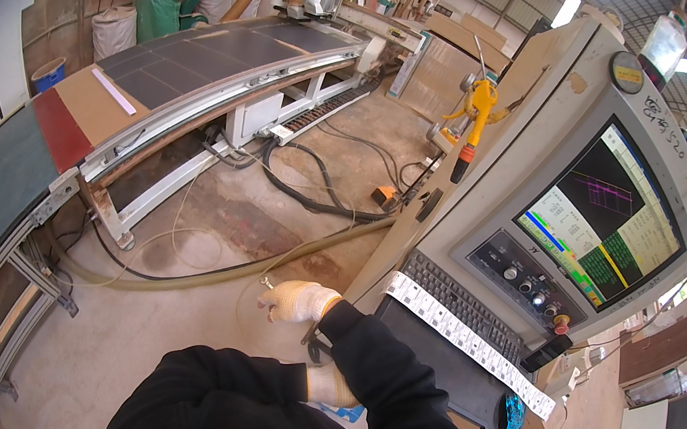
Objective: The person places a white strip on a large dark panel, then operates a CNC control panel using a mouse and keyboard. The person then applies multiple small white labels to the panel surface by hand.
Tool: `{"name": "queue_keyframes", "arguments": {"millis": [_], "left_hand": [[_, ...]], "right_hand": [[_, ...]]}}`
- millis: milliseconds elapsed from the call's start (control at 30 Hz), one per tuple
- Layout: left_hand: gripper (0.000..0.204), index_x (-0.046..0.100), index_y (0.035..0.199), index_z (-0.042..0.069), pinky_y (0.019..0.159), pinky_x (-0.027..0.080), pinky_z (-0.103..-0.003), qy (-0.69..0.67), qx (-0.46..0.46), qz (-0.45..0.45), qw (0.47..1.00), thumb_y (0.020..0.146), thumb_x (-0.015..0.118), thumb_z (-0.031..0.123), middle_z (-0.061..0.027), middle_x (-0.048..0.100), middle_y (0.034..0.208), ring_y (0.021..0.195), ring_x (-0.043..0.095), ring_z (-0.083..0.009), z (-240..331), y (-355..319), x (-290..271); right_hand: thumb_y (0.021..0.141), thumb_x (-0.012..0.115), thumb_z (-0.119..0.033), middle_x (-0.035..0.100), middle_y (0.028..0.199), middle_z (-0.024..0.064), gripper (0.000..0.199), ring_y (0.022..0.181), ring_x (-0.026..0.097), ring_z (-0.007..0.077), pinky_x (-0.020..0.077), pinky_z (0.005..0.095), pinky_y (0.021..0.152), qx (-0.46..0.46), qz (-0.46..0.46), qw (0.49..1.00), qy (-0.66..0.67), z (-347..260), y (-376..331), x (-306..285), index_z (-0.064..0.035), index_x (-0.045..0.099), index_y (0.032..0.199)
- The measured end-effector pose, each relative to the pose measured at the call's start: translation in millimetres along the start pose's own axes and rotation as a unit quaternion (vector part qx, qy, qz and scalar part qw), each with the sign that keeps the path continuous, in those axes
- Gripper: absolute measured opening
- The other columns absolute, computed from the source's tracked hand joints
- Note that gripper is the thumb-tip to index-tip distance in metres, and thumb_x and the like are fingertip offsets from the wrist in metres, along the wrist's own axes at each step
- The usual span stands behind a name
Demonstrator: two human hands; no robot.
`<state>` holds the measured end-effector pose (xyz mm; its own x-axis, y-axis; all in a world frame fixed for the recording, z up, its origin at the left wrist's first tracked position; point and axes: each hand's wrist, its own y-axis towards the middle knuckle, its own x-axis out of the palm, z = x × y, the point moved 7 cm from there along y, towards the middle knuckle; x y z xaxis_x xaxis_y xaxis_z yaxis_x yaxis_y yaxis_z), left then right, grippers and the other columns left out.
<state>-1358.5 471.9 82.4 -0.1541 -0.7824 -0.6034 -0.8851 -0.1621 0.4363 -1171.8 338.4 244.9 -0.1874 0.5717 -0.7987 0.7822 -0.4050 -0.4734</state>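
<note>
I see open concrete floor point(206, 219) ahead, hoses and cables point(309, 200) strewn across it (trip-prone), machine bed point(205, 64) blocking left, control console point(561, 215) crowding right.

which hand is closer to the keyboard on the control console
Right. The gloved right hand is raised just left of the console's front edge, a short way from the keyboard. The left hand sits lower, tucked under the right forearm, farther from the keys.

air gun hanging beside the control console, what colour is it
Yellow, with an orange and black tip: the air gun shows best in the head view, beside the console.
</note>
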Motion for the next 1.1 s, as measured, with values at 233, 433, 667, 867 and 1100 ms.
{"name": "queue_keyframes", "arguments": {"millis": [233,433,667,867,1100], "left_hand": [[0.047,0.046,0.153,0.011,0.124,0.031,-0.036,-0.646,-0.144,-0.087,0.745,0.110,0.047,0.030,-0.0092,0.043,0.162,0.151,0.038,-0.0209,-19,-2,11],[0.047,0.046,0.153,0.011,0.124,0.031,-0.036,-0.687,-0.157,-0.095,0.703,0.111,0.044,0.031,-0.0087,0.044,0.161,0.150,0.039,-0.0200,-23,-5,9],[0.046,0.046,0.153,0.011,0.123,0.031,-0.034,-0.689,-0.163,-0.099,0.699,0.112,0.041,0.031,-0.0082,0.045,0.161,0.150,0.039,-0.0190,-19,-6,12],[0.046,0.045,0.154,0.012,0.124,0.031,-0.034,-0.699,-0.146,-0.154,0.683,0.113,0.035,0.032,-0.0070,0.045,0.161,0.149,0.040,-0.0184,-12,-4,16],[0.058,0.044,0.156,0.013,0.125,0.027,-0.040,-0.878,-0.202,0.021,0.433,0.105,0.062,0.032,-0.0111,0.036,0.166,0.155,0.032,-0.0239,-34,-9,0]], "right_hand": [[0.089,0.067,-0.032,0.071,0.125,0.0160,0.048,0.118,0.065,0.0362,0.0505,0.0458,0.098,-0.005,0.004,1.000,-0.003,-2,-2,-2,-0.0139,0.066,0.134],[0.086,0.066,-0.031,0.070,0.128,0.0180,0.053,0.120,0.065,0.0375,0.0509,0.0463,0.100,-0.009,0.003,1.000,-0.005,-5,-4,-4,-0.0124,0.066,0.136],[0.086,0.066,-0.032,0.071,0.126,0.0181,0.052,0.119,0.065,0.0375,0.0511,0.0455,0.100,-0.012,0.007,1.000,-0.010,-7,-6,-6,-0.0125,0.067,0.135],[0.092,0.068,-0.033,0.070,0.124,0.0172,0.046,0.119,0.064,0.0367,0.0501,0.0464,0.098,-0.009,-0.002,1.000,-0.021,-5,-4,-3,-0.0145,0.065,0.134],[0.092,0.067,-0.034,0.069,0.125,0.0172,0.046,0.120,0.064,0.0369,0.0503,0.0467,0.099,-0.007,-0.006,1.000,-0.024,-4,-2,-2,-0.0149,0.065,0.134]]}}
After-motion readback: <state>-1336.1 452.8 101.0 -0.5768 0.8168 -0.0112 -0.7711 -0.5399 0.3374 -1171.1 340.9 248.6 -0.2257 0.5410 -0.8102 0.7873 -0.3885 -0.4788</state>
